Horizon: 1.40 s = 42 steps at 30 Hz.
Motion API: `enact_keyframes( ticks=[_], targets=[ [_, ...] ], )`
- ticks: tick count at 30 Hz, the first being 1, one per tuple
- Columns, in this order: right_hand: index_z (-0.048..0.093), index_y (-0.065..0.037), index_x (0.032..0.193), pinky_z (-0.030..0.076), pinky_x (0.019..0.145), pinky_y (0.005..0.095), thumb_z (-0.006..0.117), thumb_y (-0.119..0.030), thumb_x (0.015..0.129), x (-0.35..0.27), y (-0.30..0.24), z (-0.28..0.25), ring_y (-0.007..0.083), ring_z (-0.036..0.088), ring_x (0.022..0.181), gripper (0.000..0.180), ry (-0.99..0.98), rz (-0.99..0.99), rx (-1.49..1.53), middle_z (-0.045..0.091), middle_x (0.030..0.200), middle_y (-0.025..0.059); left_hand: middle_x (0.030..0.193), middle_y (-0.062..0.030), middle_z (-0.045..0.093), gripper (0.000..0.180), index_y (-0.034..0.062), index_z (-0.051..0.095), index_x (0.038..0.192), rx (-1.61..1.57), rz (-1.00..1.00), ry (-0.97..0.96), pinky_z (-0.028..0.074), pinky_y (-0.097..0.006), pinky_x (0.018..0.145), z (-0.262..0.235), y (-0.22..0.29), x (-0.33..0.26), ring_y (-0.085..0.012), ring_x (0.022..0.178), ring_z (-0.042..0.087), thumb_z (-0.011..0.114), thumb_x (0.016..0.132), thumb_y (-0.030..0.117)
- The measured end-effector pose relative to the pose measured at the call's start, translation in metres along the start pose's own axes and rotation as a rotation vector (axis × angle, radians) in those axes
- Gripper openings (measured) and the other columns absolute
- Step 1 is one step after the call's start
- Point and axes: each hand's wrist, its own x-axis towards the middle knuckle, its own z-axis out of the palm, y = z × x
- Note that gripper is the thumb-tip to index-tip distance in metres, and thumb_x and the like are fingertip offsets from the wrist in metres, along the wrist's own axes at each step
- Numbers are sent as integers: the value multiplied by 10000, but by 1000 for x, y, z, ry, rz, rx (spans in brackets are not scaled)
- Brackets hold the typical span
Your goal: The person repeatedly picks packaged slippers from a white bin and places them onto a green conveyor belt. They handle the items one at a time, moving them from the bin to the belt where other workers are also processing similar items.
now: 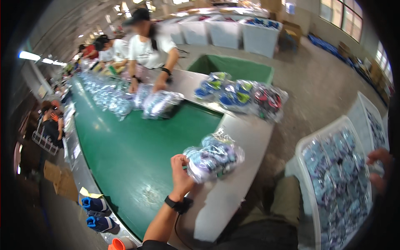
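Note:
A clear plastic bag with a pair of light blue and purple shoes (214,156) is over the metal edge of the green conveyor belt. My left hand (182,177), with a black band on its wrist, is closed on the bag's left side. My right hand (380,168) appears at the far right rim, fingers bent, beside a white plastic bin (301,156). Blur and the picture's edge hide whether it grips anything. Several bagged shoes (333,166) of the same light blue kind fill that bin.
Bagged shoes in blue, green and red (237,96) lie on the metal ledge by a green bin (250,68). Across the green belt (146,166), a co-worker (150,50) handles bagged shoes. Blue shoes (98,212) and an orange cup (121,243) stand lower left.

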Motion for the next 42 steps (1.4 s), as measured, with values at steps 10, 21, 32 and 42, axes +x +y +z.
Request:
enact_keyframes(
  ticks=[10, 21, 32, 42],
  targets=[
    [688, 20, 1308, 594, 894, 313, 760, -89, 955, 162, -41, 199, 161, 715, 1015, 376, -149, -332, 875, 718, 1143, 104, 1602, -223, 419, 1042, 16, 150, 1716, -527, -566, -169, 526, -395, 1084, 23, 76, -33, -286, 1355, 568, 827, 953, 225],
    [626, -139, 1411, 473, 1109, 447, 861, -227, 810, 120, -9, 305, 320, 586, 1345, 652, 194, -640, 409, 601, 1394, 120, 1529, -188, 501, 871, 94, 168, 1720, -997, -941, -175, 459, -442, 1169, 105, 154, -16, -289, 1373, 542, 669, 1010, 154],
    [677, -87, 1292, 468, 972, 480, 639, -251, 964, 95, 63, 271, 244, 619, 1198, 369, 518, -400, -135, 692, 1162, 66, 1582, -118, 506, 560, 167, 354, 1629, -1051, -954, -346, 477, -510, 1186, 203, 274, -9, -318, 1447, 540, 494, 1139, 400],
    [586, -32, 1151, 586, 824, 450, 802, -235, 759, 86, 277, 209, 357, 679, 999, 492, 507, -183, -28, 619, 1075, 158, 1276, -106, 714, 475, 44, 522, 1558, -734, -729, -695, 589, -366, 913, 195, 244, 21, -215, 1101, 708, 639, 1105, 123]
  ],
)
